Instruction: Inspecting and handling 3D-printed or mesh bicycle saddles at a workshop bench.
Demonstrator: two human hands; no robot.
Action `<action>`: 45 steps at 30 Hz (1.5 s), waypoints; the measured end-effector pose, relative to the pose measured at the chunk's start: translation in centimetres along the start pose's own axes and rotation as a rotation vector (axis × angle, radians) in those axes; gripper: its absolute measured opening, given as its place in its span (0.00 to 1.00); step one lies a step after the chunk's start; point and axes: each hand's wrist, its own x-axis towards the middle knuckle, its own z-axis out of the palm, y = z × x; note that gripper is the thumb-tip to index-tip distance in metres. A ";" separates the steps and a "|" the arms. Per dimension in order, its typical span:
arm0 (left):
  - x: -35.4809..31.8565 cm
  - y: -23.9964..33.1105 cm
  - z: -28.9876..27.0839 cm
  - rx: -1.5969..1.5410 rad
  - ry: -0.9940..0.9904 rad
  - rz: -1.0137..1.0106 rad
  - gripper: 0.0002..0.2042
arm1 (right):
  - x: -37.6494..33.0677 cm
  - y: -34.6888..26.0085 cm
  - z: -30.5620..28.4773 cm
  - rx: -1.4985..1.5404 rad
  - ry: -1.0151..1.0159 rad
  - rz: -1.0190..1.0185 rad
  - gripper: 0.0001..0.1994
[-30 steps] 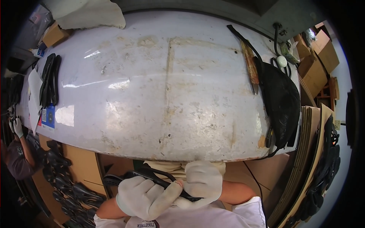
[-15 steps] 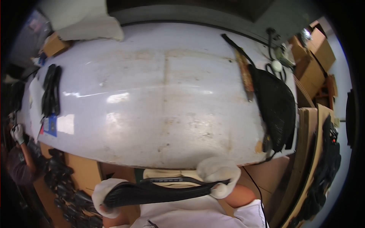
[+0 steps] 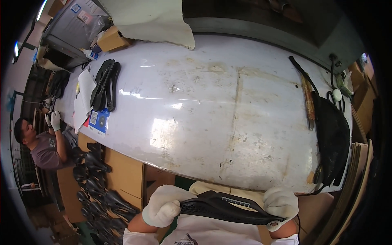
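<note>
The left hand (image 3: 163, 206), in a white glove, is closed around the rounded end of a long black moulded part (image 3: 228, 209). The right hand (image 3: 281, 204), also gloved, is clamped on the opposite, narrower end. The part is held between the two hands, close to the person's chest and below the near edge of the desk (image 3: 212, 122), clear of the desk surface. Its long axis runs left to right across the body, dipping slightly toward the right hand. Both hands are equally engaged, one at each end; neither is nearer to the middle of the part.

Farther out, a stack of similar black parts (image 3: 332, 141) lies on the right end of the desk, nearer to the right hand. Another pair of black parts (image 3: 105, 83) lies at the far left end, well apart from both hands.
</note>
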 end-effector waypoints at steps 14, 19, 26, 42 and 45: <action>1.9 1.9 0.5 0.367 0.068 0.208 0.32 | 2.3 -1.6 2.2 -0.709 -0.585 0.375 0.24; 2.1 1.7 1.5 0.434 0.139 0.347 0.36 | 1.8 -1.2 1.6 -0.606 -0.594 0.316 0.23; 2.1 2.1 1.2 0.479 0.080 0.200 0.29 | 1.5 -1.3 2.6 -0.582 -0.538 0.466 0.25; 5.0 -1.0 3.5 0.282 0.105 0.246 0.16 | 4.6 -3.7 1.9 -1.315 -0.361 0.424 0.29; 5.5 -0.4 3.6 0.173 0.119 0.226 0.13 | 5.0 -4.4 2.2 -1.322 -0.406 0.459 0.29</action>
